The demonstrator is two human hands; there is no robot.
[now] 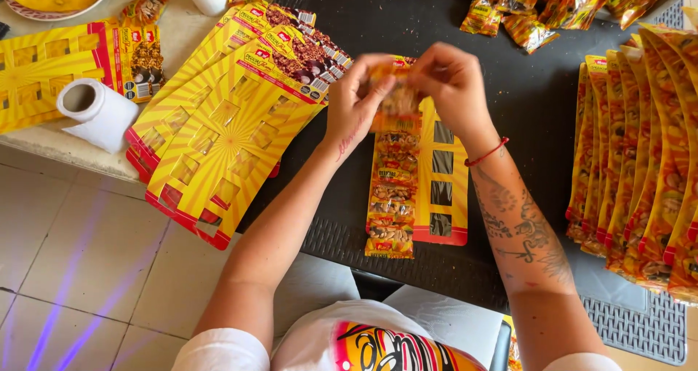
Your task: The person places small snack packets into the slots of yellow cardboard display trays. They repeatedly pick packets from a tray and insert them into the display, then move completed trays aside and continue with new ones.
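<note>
While both hands meet above the black mat (509,87), the left hand (356,98) and right hand (451,76) pinch one small snack packet (398,98) between them, fingers (429,62) closed narrow on its upper edge and sides. The packet sits at the top of the yellow display card (440,174), directly under the fingers, heading a column of packets (389,204) already fixed down the card's left half.

The card's long axis runs toward and away from the person, its header end under the hands and its red-edged foot nearest the body; the held packet seems to lie the same way, though the blur hides its exact tilt.

The likely slip is a crooked seat: if one hand presses before the other, the packet could sit skewed against the one below it. The card lies loose on the mat, so a sideways push could slide it. The empty slots (442,185) right of the column are close, and a stray finger might bend their edges. Stacks of blank cards (218,124) lie left of the hands, filled cards (640,153) well to the right.
</note>
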